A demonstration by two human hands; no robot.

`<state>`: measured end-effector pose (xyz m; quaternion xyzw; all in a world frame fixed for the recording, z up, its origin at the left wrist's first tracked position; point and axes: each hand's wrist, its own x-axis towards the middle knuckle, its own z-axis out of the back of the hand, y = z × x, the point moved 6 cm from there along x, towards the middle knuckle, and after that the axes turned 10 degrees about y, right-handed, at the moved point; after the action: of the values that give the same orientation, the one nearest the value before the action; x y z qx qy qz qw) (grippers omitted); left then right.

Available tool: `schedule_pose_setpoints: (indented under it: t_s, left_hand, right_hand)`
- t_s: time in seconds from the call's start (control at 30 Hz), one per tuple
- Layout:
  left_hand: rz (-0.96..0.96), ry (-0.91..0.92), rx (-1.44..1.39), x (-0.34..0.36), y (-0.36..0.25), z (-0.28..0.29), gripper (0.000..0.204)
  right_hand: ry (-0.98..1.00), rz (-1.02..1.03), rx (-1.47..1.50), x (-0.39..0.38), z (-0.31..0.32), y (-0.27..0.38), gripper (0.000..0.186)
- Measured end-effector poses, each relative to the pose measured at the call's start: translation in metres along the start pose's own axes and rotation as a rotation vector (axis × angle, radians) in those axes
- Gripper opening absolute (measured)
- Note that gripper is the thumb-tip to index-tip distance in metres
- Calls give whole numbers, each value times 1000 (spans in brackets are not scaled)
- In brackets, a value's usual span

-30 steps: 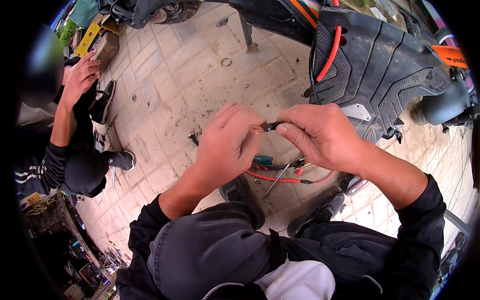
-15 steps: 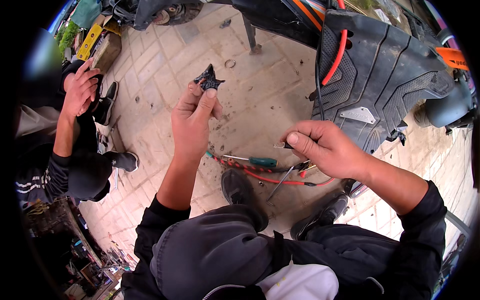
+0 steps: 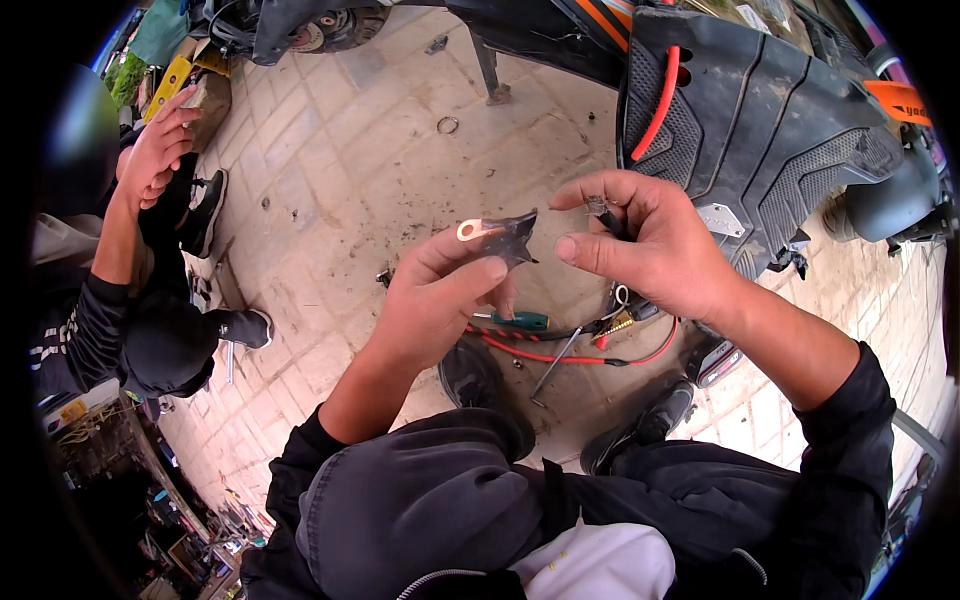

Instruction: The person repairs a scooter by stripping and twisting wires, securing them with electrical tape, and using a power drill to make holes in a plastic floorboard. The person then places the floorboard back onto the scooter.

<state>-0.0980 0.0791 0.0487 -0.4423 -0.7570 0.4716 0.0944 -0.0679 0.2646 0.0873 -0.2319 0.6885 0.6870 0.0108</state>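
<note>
A crumpled black piece (image 3: 512,238), perhaps tape, and a light metal ring terminal (image 3: 469,228) are pinched in my left hand (image 3: 450,300) at the centre of the view. Just to its right, my right hand (image 3: 660,250) holds a black cable end (image 3: 606,215) with a frayed tip, its thumb and forefinger spread around it. Below my hands lie a green-handled screwdriver (image 3: 522,320), a red cable (image 3: 560,361) and a metal hex key (image 3: 555,368).
A scooter's black footboard (image 3: 760,120) with a red hose (image 3: 656,105) fills the upper right. At left a co-worker (image 3: 130,260) sits with hands raised near a block (image 3: 212,100). A small metal ring (image 3: 447,125) lies on the paving (image 3: 350,160). My shoes flank the tools.
My left hand first moved up and away with the black piece, then came back down beside my right hand, tilted, showing the terminal. My right hand rose since half a second ago.
</note>
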Motion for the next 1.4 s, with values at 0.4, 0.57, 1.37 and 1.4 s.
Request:
schedule_pose_setpoints:
  t_s: [0.4,0.57,1.37,1.4]
  left_hand:
    - [139,119,336,-3,-2,-17,25]
    - [-8,47,525,-6,-9,-15,41]
    - [-701,-115,1354,-12,-51,-40,13]
    - [-603,-143,1244,-11,-47,-33,12]
  right_hand:
    - [113,89,-124,6,-9,-1,25]
    - [132,9,-82,6,-7,-2,23]
    - [194,-64,107,3,-26,-10,31]
    - [175,-35,119,3,-26,-12,35]
